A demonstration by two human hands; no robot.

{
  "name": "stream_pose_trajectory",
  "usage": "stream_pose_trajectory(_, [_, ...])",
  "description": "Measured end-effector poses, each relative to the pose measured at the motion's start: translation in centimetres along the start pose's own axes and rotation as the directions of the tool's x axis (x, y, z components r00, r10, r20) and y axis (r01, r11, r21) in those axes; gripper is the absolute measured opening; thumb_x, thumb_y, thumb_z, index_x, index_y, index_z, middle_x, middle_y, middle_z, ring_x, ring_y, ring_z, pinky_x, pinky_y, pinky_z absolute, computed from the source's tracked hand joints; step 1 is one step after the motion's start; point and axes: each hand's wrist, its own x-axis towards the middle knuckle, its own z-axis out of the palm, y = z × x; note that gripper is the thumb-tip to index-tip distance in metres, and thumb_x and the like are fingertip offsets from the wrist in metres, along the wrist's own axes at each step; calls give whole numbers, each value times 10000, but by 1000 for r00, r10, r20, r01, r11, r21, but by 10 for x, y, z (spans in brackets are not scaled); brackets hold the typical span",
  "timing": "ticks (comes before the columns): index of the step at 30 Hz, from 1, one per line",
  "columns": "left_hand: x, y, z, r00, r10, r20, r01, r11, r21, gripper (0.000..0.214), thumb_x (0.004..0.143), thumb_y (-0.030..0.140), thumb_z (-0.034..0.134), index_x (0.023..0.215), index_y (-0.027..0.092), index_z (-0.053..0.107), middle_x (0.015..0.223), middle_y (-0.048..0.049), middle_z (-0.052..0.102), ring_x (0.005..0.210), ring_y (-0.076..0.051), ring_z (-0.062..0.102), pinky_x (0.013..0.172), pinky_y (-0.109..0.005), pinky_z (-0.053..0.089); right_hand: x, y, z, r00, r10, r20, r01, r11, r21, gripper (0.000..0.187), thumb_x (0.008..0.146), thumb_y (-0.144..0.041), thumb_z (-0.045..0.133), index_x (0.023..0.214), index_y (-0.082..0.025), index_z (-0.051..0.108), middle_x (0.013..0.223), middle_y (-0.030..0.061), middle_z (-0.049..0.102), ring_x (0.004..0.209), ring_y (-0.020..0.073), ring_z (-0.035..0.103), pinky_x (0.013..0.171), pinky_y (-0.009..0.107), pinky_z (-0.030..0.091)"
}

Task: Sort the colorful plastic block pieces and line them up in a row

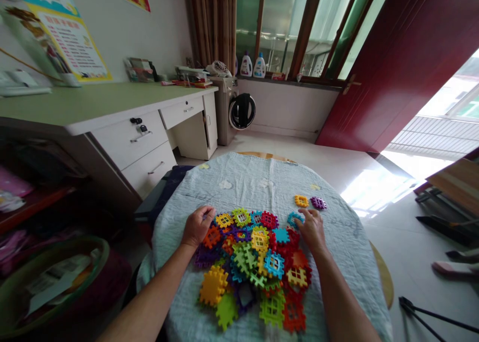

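Note:
A heap of colourful plastic waffle-shaped building blocks (254, 262) with toothed edges lies on a pale blue quilted cloth (247, 182) covering a round table. My left hand (198, 226) rests curled at the heap's upper left edge, next to a yellow block (224, 220). My right hand (311, 228) is at the upper right edge, its fingertips pinching a blue block (294, 218). Just beyond it, an orange-yellow block (301, 201) and a purple block (318, 203) lie apart from the heap.
A pale green desk (93, 100) with white drawers stands to the left, and a green basket (48, 287) sits low at left. A washing machine (232, 105) stands ahead, below a window sill with detergent bottles. A red door (377, 68) stands at right, with black stand legs (422, 317) on the floor.

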Motion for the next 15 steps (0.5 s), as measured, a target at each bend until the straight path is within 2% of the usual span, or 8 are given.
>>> stream_pose_trajectory(3, [0, -1, 1, 1000, 1, -4, -1, 1000, 3, 406, 846, 556, 474, 836, 208, 683, 877, -53, 745, 877, -238, 681, 844, -324, 503, -1, 5, 2, 999, 5, -43, -6, 999, -41, 443, 770, -395, 605, 1150, -186, 693, 1150, 145, 591, 1030, 292, 561, 950, 422, 416])
stream_pose_trajectory(5, [0, -1, 1, 1000, 2, -4, -2, 1000, 5, 406, 846, 554, 475, 842, 206, 684, 877, -53, 744, 876, -237, 682, 843, -325, 504, -3, 9, 3, 999, 10, -37, -10, 1000, -5, 417, 796, -403, 573, 1115, -166, 700, 1118, 146, 608, 969, 272, 584, 948, 417, 420])
stream_pose_trajectory(9, [0, 0, 0, 1000, 10, -1, -10, 1000, 9, 407, 844, 555, 475, 836, 205, 683, 865, -51, 743, 865, -235, 684, 834, -320, 507, -4, 16, 4, 999, -5, 35, 4, 999, 33, 400, 802, -441, 572, 1064, -170, 707, 1038, 117, 655, 865, 232, 611, 938, 405, 420])
stream_pose_trajectory(12, [0, 1, 0, 1000, 17, -9, -17, 1000, 15, 401, 841, 548, 476, 829, 204, 681, 862, -52, 743, 862, -234, 684, 838, -319, 508, 0, 16, 3, 995, 5, 103, -4, 1000, -5, 401, 735, -445, 647, 1041, -193, 708, 988, 101, 667, 833, 231, 603, 846, 381, 444])
stream_pose_trajectory(15, [0, 1, 0, 1000, 21, -10, -21, 1000, 15, 387, 839, 539, 482, 831, 206, 679, 859, -47, 743, 856, -230, 684, 835, -315, 510, 7, 12, -3, 987, -26, 158, 16, 998, 60, 320, 667, -395, 687, 918, -196, 698, 859, 66, 657, 775, 215, 581, 749, 335, 447])
